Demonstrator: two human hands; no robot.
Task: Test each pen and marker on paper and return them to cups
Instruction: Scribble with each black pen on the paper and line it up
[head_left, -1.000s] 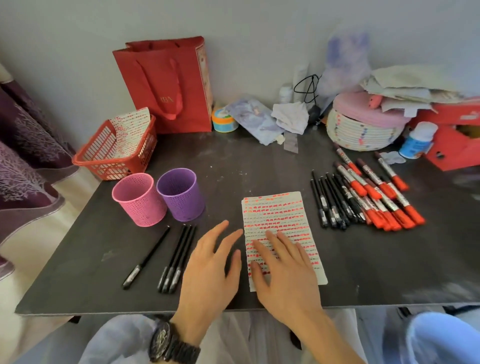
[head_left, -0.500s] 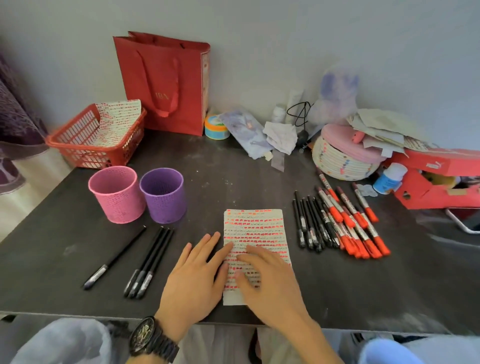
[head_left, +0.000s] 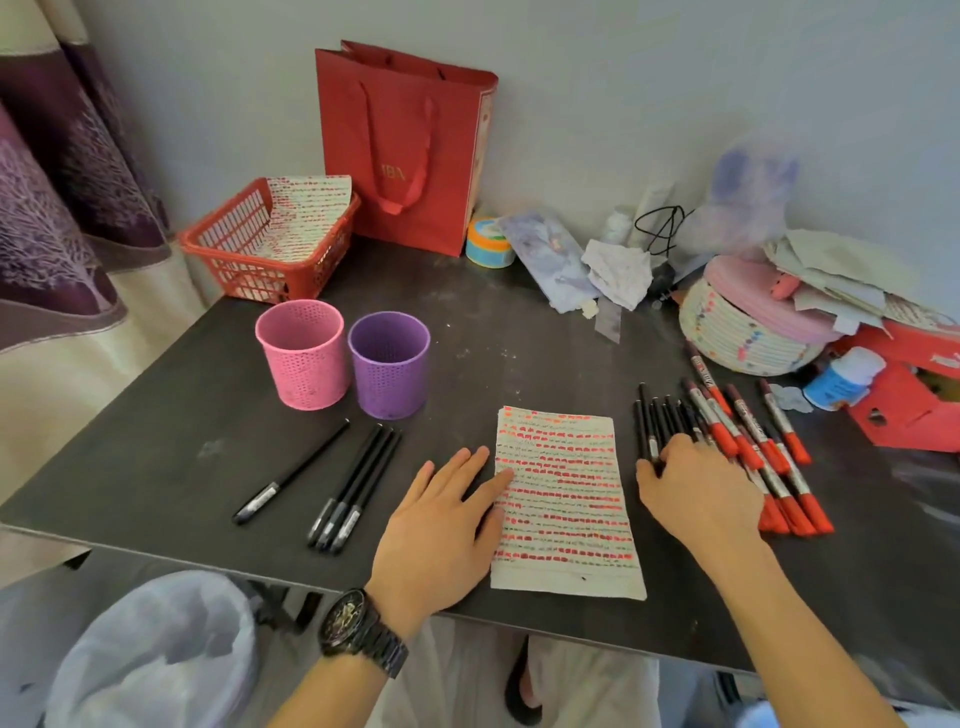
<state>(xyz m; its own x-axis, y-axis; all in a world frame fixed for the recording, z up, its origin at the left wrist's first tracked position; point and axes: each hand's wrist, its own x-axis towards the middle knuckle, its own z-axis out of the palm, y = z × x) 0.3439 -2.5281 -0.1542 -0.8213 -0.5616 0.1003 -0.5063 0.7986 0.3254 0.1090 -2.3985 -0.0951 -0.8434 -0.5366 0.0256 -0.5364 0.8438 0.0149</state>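
Fingers (head_left: 470, 465) of left hand (head_left: 441, 525) straight on paper (head_left: 566, 499) edge — right hand (head_left: 701, 493) over black pens (head_left: 647, 421), grip unclear.

Left hand (head_left: 441, 519): palm down, flat, fingers straight and a little spread, pointing forward.
Right hand (head_left: 698, 493): palm down, reached forward to the right, fingers slightly bent; perhaps they grip something, this is not clear.
Right forearm (head_left: 789, 623): bare, stretched diagonally.

Right hand (head_left: 701, 493) on pens (head_left: 655, 421), paper (head_left: 566, 499) beside

Home desk (head_left: 519, 338) (curtain (head_left: 47, 208), gift bag (head_left: 405, 145))
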